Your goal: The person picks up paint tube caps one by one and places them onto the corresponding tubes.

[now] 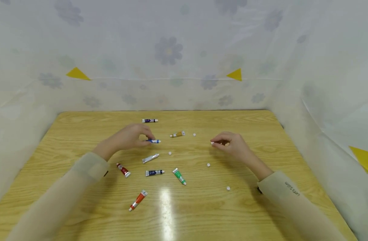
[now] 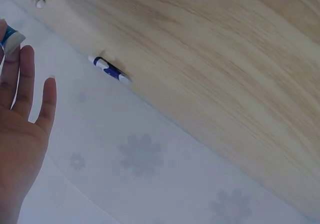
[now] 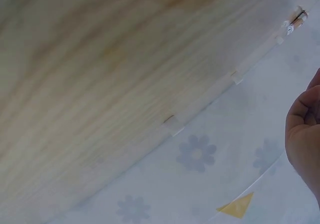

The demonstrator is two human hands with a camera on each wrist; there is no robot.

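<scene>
My left hand pinches a small blue paint tube by its end, just above the wooden table. The same blue tube shows at the top left of the left wrist view, above my straight fingers. My right hand has curled fingers and pinches a tiny white cap at its fingertips. The two hands are apart, with about a hand's width of table between them. In the right wrist view only the edge of my right hand shows, and the cap is hidden.
Several more tubes lie about: dark blue, ochre, silver, red, navy, green, orange. Loose white caps dot the middle. A flowered white sheet walls three sides.
</scene>
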